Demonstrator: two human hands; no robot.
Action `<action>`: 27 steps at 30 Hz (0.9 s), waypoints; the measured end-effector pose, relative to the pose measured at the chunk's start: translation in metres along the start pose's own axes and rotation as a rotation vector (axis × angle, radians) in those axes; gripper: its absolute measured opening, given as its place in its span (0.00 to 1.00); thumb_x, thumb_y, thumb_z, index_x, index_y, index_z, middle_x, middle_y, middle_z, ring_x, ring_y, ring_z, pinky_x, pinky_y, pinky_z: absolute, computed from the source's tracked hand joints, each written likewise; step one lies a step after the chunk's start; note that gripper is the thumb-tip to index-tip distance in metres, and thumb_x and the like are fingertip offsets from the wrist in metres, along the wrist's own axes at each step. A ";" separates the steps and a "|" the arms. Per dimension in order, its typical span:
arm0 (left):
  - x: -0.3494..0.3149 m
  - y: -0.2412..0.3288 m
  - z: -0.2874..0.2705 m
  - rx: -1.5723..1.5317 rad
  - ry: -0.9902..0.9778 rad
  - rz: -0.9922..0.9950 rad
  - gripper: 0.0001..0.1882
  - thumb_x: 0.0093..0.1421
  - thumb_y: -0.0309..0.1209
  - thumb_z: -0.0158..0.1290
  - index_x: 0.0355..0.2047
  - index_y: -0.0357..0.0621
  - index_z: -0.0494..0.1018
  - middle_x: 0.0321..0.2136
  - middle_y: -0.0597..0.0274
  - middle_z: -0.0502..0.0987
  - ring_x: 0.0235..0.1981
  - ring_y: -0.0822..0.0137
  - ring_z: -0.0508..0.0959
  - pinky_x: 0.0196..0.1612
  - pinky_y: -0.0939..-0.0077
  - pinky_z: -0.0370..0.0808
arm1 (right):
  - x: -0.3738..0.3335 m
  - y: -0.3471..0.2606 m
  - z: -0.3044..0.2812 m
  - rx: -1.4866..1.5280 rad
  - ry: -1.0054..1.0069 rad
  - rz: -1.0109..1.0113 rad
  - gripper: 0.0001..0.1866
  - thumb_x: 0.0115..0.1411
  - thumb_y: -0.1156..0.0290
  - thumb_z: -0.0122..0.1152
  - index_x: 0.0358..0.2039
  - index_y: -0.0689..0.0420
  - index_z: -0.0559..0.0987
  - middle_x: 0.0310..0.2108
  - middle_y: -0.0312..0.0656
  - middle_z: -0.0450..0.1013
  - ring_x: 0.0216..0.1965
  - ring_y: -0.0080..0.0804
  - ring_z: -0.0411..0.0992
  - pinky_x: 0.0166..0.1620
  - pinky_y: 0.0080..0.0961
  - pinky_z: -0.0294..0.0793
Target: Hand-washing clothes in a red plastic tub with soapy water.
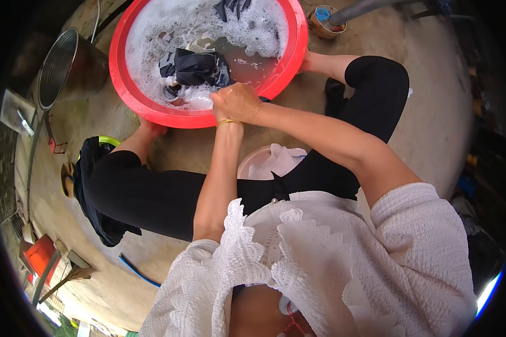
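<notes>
Head view looks down on bare concrete ground, outdoors, pale and rough. Both hands meet at the near rim of a red basin that sits on that ground. The right hand lies on top, fingers curled shut over a pale wet cloth at the rim; the left hand, with a gold bangle at its wrist, is mostly hidden under the right one, so I cannot tell whether it is closed or spread. Just beyond the hands, a dark garment lies bunched in the murky water, with foam further out filling the far half of the basin. Far left of the hands stands a steel bucket, well apart from the basin's rim. Beyond and right of the hands a small cup rests on the ground beside a grey pipe. Below the hands, between the knees, sits a pale pink bowl with white cloth in it. Far down-left lies a red box.
</notes>
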State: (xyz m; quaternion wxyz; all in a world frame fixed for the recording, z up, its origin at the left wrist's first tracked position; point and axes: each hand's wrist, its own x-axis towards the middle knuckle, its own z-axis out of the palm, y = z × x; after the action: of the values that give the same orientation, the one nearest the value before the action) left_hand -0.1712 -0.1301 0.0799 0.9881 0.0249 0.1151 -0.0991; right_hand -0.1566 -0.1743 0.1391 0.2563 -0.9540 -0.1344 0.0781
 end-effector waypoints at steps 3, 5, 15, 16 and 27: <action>0.003 -0.010 0.008 0.116 0.579 -0.107 0.13 0.60 0.35 0.41 0.38 0.41 0.70 0.37 0.54 0.76 0.39 0.56 0.76 0.45 0.57 0.72 | 0.023 0.037 -0.013 -0.057 -0.038 0.132 0.21 0.57 0.59 0.45 0.19 0.60 0.77 0.21 0.54 0.73 0.25 0.52 0.73 0.30 0.46 0.72; 0.003 -0.008 0.014 0.193 0.544 -0.234 0.13 0.61 0.36 0.38 0.36 0.45 0.71 0.35 0.56 0.76 0.37 0.59 0.76 0.44 0.61 0.72 | 0.019 0.044 -0.010 -0.046 0.063 0.166 0.21 0.57 0.58 0.45 0.20 0.61 0.78 0.22 0.53 0.73 0.25 0.52 0.73 0.31 0.44 0.72; 0.003 -0.013 0.005 0.151 0.600 -0.230 0.09 0.58 0.35 0.45 0.32 0.45 0.72 0.33 0.59 0.76 0.36 0.61 0.77 0.41 0.65 0.73 | 0.025 0.044 -0.020 -0.041 0.088 0.222 0.20 0.56 0.60 0.46 0.17 0.60 0.77 0.21 0.53 0.73 0.25 0.52 0.73 0.33 0.46 0.72; -0.004 -0.014 0.028 0.120 0.559 -0.268 0.07 0.56 0.32 0.48 0.31 0.43 0.72 0.33 0.58 0.77 0.35 0.61 0.78 0.40 0.67 0.74 | 0.024 0.043 -0.022 -0.055 0.100 0.233 0.20 0.56 0.61 0.45 0.17 0.61 0.77 0.21 0.53 0.73 0.26 0.52 0.74 0.33 0.46 0.73; 0.002 -0.008 0.043 0.234 0.528 -0.205 0.11 0.59 0.36 0.47 0.37 0.42 0.71 0.39 0.56 0.75 0.38 0.59 0.77 0.44 0.63 0.74 | 0.027 0.065 -0.028 -0.204 -0.005 0.127 0.20 0.55 0.58 0.46 0.18 0.57 0.79 0.21 0.52 0.74 0.25 0.50 0.74 0.31 0.42 0.73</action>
State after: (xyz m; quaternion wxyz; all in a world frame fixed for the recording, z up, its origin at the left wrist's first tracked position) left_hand -0.1610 -0.1411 0.1207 0.8993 0.1516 0.3576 -0.2010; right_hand -0.1111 -0.2338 0.1282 0.1520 -0.9815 -0.0816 0.0826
